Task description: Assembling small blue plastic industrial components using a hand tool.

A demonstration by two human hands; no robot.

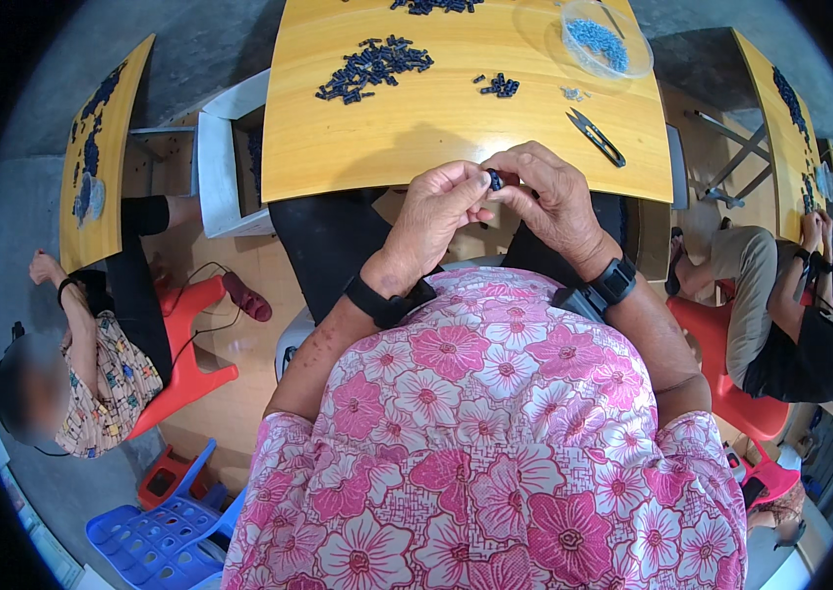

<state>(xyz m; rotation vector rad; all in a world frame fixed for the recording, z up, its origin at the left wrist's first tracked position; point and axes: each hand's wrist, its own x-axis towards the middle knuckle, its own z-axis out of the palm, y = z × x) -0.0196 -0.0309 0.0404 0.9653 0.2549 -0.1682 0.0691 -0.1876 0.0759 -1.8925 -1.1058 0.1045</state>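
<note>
Just off the near edge of the wooden table [466, 147], both my hands meet around a small dark cylindrical piece [495, 180]. The thumb and forefinger of my left hand [436, 206] pinch at its left side. My right hand [556, 202] grips it from the right with fingers curled, hiding most of it. Beyond the hands lie a small group of similar black pieces [501, 87] and a larger heap of black pieces [374, 69]. Black thread snips [597, 139] rest to the right. Nearby are a few tiny clear bits [572, 94].
A clear round tub [645, 61] with small blue parts stands at the far right of the table. More black pieces [436, 5] lie at the far edge. People sit at side tables left and right. A blue plastic stool [156, 541] is at lower left.
</note>
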